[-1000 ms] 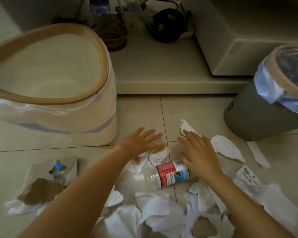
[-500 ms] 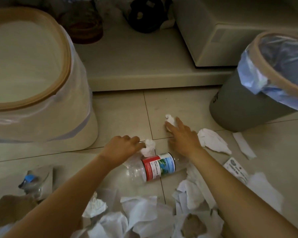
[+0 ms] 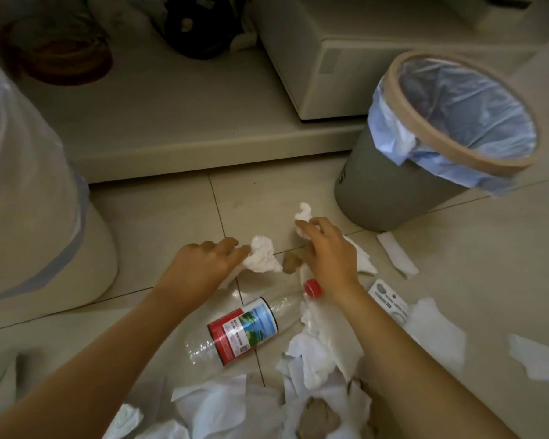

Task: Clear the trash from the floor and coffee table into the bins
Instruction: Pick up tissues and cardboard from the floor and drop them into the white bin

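Note:
My left hand [image 3: 200,264] pinches a crumpled white tissue [image 3: 262,253] just above the tiled floor. My right hand [image 3: 328,258] grips another crumpled white tissue [image 3: 303,215] a little farther right. Between and below my hands lies an empty clear plastic bottle [image 3: 244,329] with a red and blue label and a red cap. Several torn white paper scraps [image 3: 317,350] litter the floor around my forearms. A grey bin [image 3: 390,188] with a blue liner stands at the right. A cream bin [image 3: 38,217] with a clear liner stands at the left.
A low cream platform [image 3: 171,122] runs behind the bins, bearing a white box [image 3: 346,58], a black object [image 3: 200,26] and a dark bowl [image 3: 67,55]. A printed card [image 3: 390,301] and more white scraps [image 3: 396,255] lie right of my right arm.
Both hands went from flat and open over the floor to closed on tissues, now lifted slightly. The view has shifted right, bringing the grey bin in and pushing the cream bin out.

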Motion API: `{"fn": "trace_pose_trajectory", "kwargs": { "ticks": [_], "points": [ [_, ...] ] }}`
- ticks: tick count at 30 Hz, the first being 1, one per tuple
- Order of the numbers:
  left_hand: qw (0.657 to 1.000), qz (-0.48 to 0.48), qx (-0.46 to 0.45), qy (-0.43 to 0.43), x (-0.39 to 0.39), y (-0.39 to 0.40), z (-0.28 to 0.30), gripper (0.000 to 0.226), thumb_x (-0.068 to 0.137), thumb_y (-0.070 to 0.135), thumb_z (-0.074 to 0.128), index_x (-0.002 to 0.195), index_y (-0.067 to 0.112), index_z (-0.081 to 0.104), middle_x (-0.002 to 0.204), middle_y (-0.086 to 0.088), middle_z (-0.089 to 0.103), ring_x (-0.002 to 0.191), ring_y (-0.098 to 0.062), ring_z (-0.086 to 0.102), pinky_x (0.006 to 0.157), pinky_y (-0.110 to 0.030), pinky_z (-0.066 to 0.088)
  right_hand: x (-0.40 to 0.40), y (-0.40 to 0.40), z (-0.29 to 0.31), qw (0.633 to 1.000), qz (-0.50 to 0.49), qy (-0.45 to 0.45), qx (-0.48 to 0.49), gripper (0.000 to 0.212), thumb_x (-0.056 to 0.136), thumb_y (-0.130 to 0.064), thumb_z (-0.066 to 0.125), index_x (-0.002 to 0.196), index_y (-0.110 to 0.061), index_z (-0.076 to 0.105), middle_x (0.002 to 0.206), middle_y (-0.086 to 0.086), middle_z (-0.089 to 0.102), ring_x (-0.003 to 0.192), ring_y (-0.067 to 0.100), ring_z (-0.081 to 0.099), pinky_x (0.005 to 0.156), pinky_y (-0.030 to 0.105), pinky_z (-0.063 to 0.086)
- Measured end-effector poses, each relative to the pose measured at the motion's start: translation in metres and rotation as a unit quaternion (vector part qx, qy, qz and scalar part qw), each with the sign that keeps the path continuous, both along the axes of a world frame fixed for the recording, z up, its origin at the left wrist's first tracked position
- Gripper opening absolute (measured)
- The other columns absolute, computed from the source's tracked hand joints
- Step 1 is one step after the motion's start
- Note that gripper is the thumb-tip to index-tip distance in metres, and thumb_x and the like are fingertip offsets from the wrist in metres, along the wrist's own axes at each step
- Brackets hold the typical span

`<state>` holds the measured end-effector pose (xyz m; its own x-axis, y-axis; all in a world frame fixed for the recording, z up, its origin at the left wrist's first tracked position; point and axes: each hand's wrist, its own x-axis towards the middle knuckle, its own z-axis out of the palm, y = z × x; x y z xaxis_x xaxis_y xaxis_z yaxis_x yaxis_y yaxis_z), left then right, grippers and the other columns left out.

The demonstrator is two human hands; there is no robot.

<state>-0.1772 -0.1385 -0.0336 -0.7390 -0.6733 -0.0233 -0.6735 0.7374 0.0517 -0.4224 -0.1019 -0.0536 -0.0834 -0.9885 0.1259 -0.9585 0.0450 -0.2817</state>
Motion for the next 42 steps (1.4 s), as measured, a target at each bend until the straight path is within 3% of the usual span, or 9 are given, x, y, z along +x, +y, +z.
{"fn": "trace_pose_trajectory", "kwargs": {
  "ticks": [2,5,8,15,22,27,34,38,42],
  "points": [
    [1.0,-0.009,0.0,0.011,-0.006,0.001,0.001,0.078,0.035,0.011,0.095,0.108,0.011,0.069,0.097,-0.016,0.07,0.05,-0.025,0.062,0.037,-0.031,0.051,-0.019,0.008,0.001,0.998,-0.053,0.036,0.006,0.054,0.081,-0.004,0.063,0.132,-0.023,0.054,0.13,0.009,0.055,0.108,0.031,0.056,0.077,0.038,0.049],
    [1.0,-0.013,0.008,0.018,-0.01,0.001,-0.001,0.08,0.032,0.015,0.096,0.107,0.012,0.068,0.095,-0.014,0.07,0.05,-0.026,0.062,0.038,-0.032,0.051,-0.035,0.017,-0.01,0.972,-0.113,0.057,0.199,0.062,0.088,-0.045,0.055,0.145,-0.036,0.03,0.152,0.003,0.027,0.136,0.028,0.03,0.104,0.052,0.032],
    [1.0,-0.009,0.01,0.021,-0.009,0.004,-0.001,0.078,0.032,0.014,0.095,0.105,0.012,0.069,0.094,-0.013,0.07,0.05,-0.027,0.063,0.037,-0.032,0.051,-0.036,0.021,-0.02,0.955,-0.131,0.027,0.265,0.074,0.083,-0.066,0.048,0.147,-0.042,0.018,0.158,0.0,0.013,0.144,0.028,0.014,0.107,0.057,0.029],
    [1.0,0.006,0.008,0.0,0.008,0.008,-0.001,0.078,0.037,0.005,0.094,0.11,0.011,0.068,0.102,-0.016,0.069,0.055,-0.028,0.065,0.04,-0.033,0.052,-0.023,0.018,-0.017,0.981,-0.063,0.088,0.16,0.04,0.096,-0.036,0.047,0.136,-0.033,0.042,0.126,0.003,0.055,0.102,0.021,0.055,0.069,0.027,0.041],
    [1.0,0.023,0.009,-0.017,0.032,0.015,0.012,0.071,0.039,0.007,0.093,0.107,0.011,0.07,0.1,-0.015,0.07,0.053,-0.027,0.065,0.039,-0.031,0.051,0.014,0.011,-0.003,0.996,-0.025,-0.056,0.058,0.036,0.094,-0.028,0.051,0.129,-0.031,0.057,0.125,-0.002,0.059,0.101,0.022,0.06,0.074,0.031,0.047],
    [0.999,0.03,0.008,-0.041,0.044,0.02,0.013,0.075,0.036,0.01,0.095,0.107,0.012,0.07,0.1,-0.015,0.07,0.053,-0.028,0.065,0.039,-0.032,0.052,0.033,0.005,-0.003,0.975,0.023,0.071,0.211,0.049,0.084,-0.054,0.057,0.127,-0.03,0.051,0.12,0.002,0.053,0.106,0.026,0.055,0.079,0.033,0.044],
    [0.998,0.027,-0.021,-0.05,0.045,0.025,0.019,0.082,0.028,0.015,0.097,0.106,0.014,0.071,0.102,-0.014,0.07,0.06,-0.028,0.068,0.042,-0.033,0.053,0.043,0.008,-0.007,0.97,0.104,0.183,0.122,0.037,0.08,-0.02,0.067,0.117,-0.02,0.063,0.088,0.009,0.064,0.067,0.028,0.063,0.063,0.031,0.047],
    [0.998,0.019,-0.04,-0.049,0.052,0.029,0.024,0.09,0.027,0.012,0.096,0.113,0.013,0.068,0.108,-0.017,0.069,0.067,-0.031,0.069,0.045,-0.036,0.055,0.047,0.011,0.003,0.969,0.124,0.169,0.131,0.047,0.085,-0.036,0.038,0.124,-0.017,0.056,0.107,0.009,0.065,0.087,0.028,0.066,0.103,0.043,0.036],
    [0.996,-0.021,-0.073,-0.04,0.067,0.036,0.037,0.111,0.029,0.008,0.094,0.131,0.014,0.051,0.119,-0.017,0.063,0.084,-0.034,0.069,0.053,-0.039,0.058,0.057,0.015,0.012,0.972,0.177,0.154,0.01,0.05,0.047,-0.007,0.088,0.092,-0.018,0.071,0.075,0.004,0.069,0.047,0.021,0.062,0.073,0.045,0.056]
  ]
}}
